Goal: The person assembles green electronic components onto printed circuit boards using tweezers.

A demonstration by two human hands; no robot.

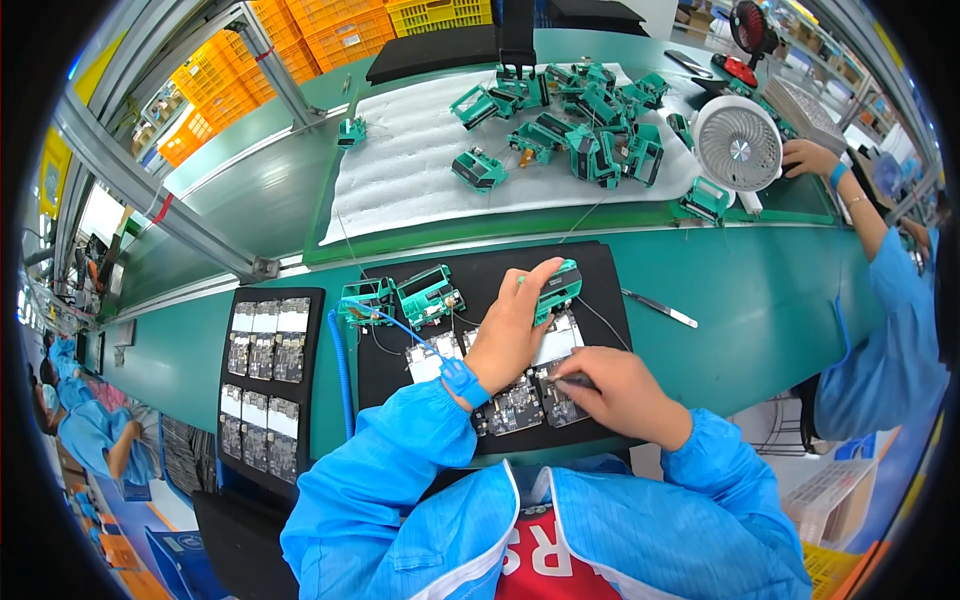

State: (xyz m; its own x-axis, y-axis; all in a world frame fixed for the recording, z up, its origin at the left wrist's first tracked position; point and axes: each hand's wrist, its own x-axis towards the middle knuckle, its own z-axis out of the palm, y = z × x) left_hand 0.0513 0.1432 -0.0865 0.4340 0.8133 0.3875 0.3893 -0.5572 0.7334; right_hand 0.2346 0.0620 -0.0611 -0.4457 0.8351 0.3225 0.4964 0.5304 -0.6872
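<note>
My left hand [505, 335], with a blue wrist strap, is closed round a green plastic housing [560, 283] with a dark window, holding it tilted above the black mat [390, 280]. My right hand [625, 390] pinches a dark slim tool [575, 380], its tip near the upper edge of a circuit board [562, 405]. The tool's kind is not clear. Another circuit board [513, 408] lies beside it, partly behind my left hand. Two more green housings [430, 296] with thin wires rest at the mat's far left.
A black tray [270, 390] of circuit boards lies to the left. Many green housings [590, 110] are heaped on white foam [400, 150] beyond. A white fan [738, 145] stands at the far right by a co-worker's hand [808, 158]. A slim pointed tool [660, 308] lies right of the mat.
</note>
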